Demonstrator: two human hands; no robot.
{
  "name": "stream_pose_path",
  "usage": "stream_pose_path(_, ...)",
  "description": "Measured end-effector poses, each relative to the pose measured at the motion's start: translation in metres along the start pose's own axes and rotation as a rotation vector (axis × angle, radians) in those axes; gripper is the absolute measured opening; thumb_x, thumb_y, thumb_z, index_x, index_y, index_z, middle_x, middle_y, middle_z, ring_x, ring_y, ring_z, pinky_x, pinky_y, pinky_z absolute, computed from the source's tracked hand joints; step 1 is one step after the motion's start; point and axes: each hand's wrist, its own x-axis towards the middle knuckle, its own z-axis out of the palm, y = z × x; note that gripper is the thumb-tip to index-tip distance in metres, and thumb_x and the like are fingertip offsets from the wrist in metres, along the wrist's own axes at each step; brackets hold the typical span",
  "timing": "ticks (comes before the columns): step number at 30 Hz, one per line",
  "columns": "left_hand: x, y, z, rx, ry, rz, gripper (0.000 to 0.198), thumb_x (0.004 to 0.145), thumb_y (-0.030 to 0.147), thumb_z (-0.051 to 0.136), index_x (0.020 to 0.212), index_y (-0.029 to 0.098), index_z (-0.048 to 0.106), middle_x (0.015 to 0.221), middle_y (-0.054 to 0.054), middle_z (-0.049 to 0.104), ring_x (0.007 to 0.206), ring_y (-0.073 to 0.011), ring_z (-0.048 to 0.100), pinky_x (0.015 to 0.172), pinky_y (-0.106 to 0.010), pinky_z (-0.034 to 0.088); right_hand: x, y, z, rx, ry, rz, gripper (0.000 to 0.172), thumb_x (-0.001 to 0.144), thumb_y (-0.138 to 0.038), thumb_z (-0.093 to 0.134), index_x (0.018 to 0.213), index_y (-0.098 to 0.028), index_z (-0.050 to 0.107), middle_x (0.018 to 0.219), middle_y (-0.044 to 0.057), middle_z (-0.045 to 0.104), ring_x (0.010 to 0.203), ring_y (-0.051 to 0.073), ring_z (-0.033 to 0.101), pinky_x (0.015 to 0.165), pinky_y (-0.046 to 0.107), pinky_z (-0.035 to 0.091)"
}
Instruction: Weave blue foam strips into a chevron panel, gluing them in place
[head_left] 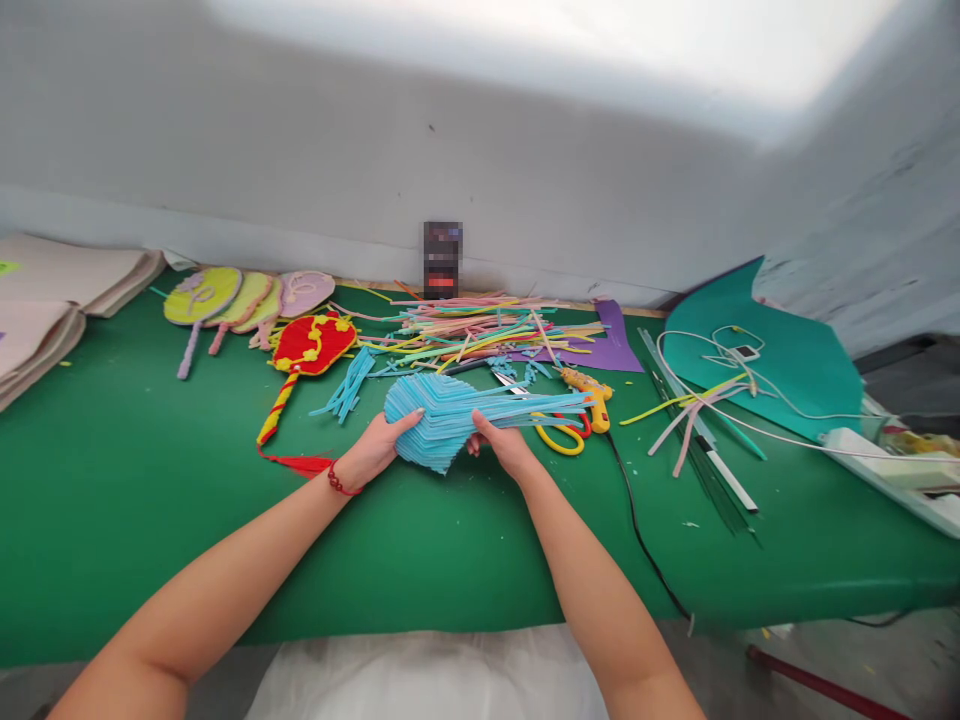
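Observation:
A blue fan-shaped piece made of rows of pipe cleaners is held up over the green table. Long loose pipe-cleaner ends stretch from it to the right. My left hand is closed on its left edge, thumb on top. With thumb above and fingers below, my right hand pinches the piece near where the loose ends begin. Just behind the ends lie scissors with yellow and red handles and a yellow glue gun. Short blue pipe cleaners lie to the left.
A red and yellow fan and several pastel fans lie at left, beside stacked paper. Mixed pipe cleaners are heaped at the back. A teal sheet, white cable and white tray are at right.

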Motion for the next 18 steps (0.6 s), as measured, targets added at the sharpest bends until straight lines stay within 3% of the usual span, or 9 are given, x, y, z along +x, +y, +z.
stream_pose_path(7,0.0,0.0,0.001,-0.016,0.013,-0.002,0.048,0.064,0.032,0.08,0.106,0.013,0.066,0.111,-0.012,0.069,0.104,-0.0293,0.064,0.095,-0.043,0.05,0.001,0.0,-0.004,-0.057,0.033,-0.06,0.052,0.061,-0.067,0.067,0.046,-0.02,0.05,0.037,-0.003,0.045,0.036,0.011,0.046,0.038,0.024,0.03)
stream_pose_path(18,0.002,-0.002,-0.003,-0.017,-0.035,-0.006,0.049,0.065,0.033,0.079,0.108,0.013,0.065,0.113,-0.012,0.068,0.106,-0.0294,0.063,0.098,-0.043,0.048,0.006,0.018,-0.002,0.158,-0.014,-0.068,0.05,0.058,-0.065,0.071,0.05,-0.02,0.05,0.035,-0.007,0.04,0.032,0.008,0.035,0.038,0.025,0.032)
